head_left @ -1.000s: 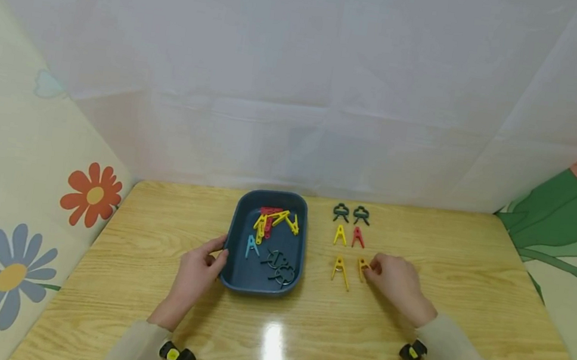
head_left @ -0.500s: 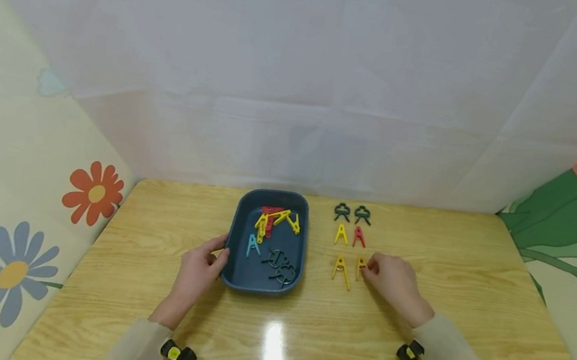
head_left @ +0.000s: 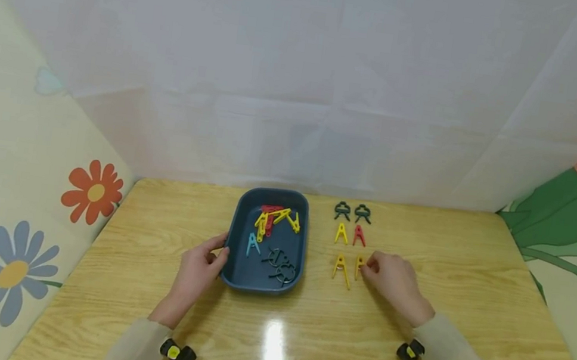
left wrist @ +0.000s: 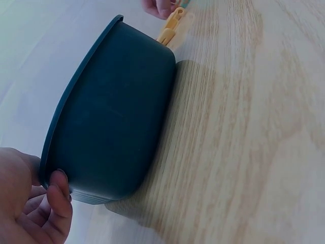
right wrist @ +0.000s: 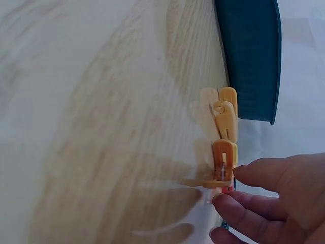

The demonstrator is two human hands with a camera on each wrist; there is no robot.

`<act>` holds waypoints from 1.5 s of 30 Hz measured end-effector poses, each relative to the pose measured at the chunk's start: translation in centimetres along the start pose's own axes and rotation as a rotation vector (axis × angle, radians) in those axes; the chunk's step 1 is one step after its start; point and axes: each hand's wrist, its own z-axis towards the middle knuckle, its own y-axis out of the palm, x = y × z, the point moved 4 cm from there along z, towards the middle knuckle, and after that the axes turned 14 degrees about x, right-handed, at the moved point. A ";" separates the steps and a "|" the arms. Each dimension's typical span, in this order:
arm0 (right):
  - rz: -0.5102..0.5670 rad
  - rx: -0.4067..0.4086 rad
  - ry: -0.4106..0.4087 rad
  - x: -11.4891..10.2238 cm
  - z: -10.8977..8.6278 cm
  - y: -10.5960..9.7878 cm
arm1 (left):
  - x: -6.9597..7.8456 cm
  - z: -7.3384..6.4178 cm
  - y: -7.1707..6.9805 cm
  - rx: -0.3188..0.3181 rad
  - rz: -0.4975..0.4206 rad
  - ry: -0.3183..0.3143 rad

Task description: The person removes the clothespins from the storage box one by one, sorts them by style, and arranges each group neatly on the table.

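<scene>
My left hand (head_left: 195,270) pinches the left rim of a dark blue plastic basin (head_left: 255,278), thumb outside and fingers at the edge in the left wrist view. Inside the basin lie red clips, yellow clips, a light blue clip (head_left: 253,244) and dark green ring-shaped clips (head_left: 285,273). To its right, my right hand (head_left: 396,280) holds a yellow plastic clip (right wrist: 223,157) between thumb and fingers, low over the table. Just left of that clip lies a larger-looking yellow clip (head_left: 341,268) with its legs spread.
Beyond the right hand, a yellow clip (head_left: 342,233) and a red clip (head_left: 360,235) lie side by side. Behind them sit two dark green clips (head_left: 342,210). The wooden table (head_left: 225,340) ends at a white cloth backdrop (head_left: 296,115).
My right hand has shifted slightly left with the yellow clip, which now stands straighter and nearer to its yellow neighbour. The left hand has stayed at the basin.
</scene>
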 end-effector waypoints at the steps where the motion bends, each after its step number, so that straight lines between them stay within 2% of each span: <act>1: 0.007 0.008 -0.003 -0.1 0.1 -0.2 | 0.0 0.0 0.0 0.001 0.000 0.001; 7: 0.022 0.058 -0.048 -1.1 1.2 -1.2 | -0.1 0.0 0.0 -0.003 -0.003 0.000; 12: 0.033 0.018 -0.089 -3.0 2.7 -1.6 | -0.2 0.0 -0.1 -0.008 -0.011 -0.001; 18: 0.053 -0.004 -0.177 -5.9 4.1 -1.2 | -0.2 0.0 0.0 -0.002 -0.010 0.005; 28: 0.060 -0.034 -0.269 -10.6 6.0 0.5 | -0.3 0.0 0.1 0.007 -0.010 0.012; 35: 0.076 -0.078 -0.326 -13.0 6.9 2.2 | -0.3 -0.1 0.0 0.006 -0.016 0.017; 39: 0.053 -0.098 -0.398 -14.1 7.2 3.1 | -0.2 -0.1 0.0 0.010 -0.017 0.018; 45: -0.008 -0.154 -0.551 -15.5 7.2 4.7 | -0.1 -0.1 -0.1 0.008 -0.014 0.019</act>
